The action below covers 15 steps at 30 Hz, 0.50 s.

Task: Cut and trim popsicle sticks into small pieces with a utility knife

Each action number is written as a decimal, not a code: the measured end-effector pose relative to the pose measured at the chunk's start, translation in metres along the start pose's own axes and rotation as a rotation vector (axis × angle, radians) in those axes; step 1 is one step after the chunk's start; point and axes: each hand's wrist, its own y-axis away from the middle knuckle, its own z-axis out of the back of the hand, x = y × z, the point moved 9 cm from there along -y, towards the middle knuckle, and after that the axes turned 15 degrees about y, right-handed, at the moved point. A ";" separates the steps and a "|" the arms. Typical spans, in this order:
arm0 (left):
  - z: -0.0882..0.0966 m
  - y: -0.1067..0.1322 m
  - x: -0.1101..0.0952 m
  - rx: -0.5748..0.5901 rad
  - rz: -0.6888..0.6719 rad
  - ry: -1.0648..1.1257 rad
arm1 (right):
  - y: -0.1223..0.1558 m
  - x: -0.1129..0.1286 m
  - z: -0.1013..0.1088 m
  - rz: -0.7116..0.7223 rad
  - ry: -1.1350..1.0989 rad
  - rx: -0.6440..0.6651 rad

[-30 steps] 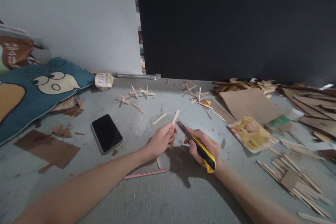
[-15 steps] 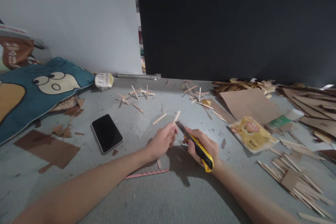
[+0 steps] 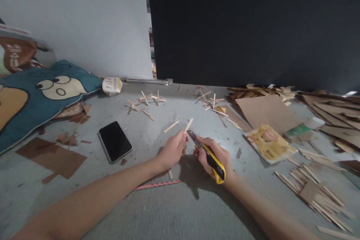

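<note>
My left hand (image 3: 174, 146) pinches a pale wooden craft stick (image 3: 188, 124), whose free end points up and away from me. A yellow and black utility knife (image 3: 211, 156) is gripped in my right hand (image 3: 216, 153), its blade end close beside the stick at my left fingertips. Whether the blade touches the wood I cannot tell. Just beyond my left hand lies a loose craft stick (image 3: 171, 126). Under my left wrist are a pink wavy-edged strip (image 3: 159, 185) and a short stick piece (image 3: 170, 174).
On the left lie a phone (image 3: 115, 141), brown cardboard (image 3: 52, 157) and a blue cartoon cushion (image 3: 53, 93). Crossed stick pieces (image 3: 157, 98) sit at the back. Rightward are a yellow tissue pack (image 3: 270, 143), a green-white tube (image 3: 305, 127) and piled sticks (image 3: 317, 191).
My right hand and the utility knife have shifted slightly left and up, nearer my left fingers. My left hand keeps its hold on the stick, almost unmoved.
</note>
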 end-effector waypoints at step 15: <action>-0.004 -0.003 0.006 0.051 0.040 0.097 | 0.005 -0.017 -0.009 -0.308 -0.298 -0.018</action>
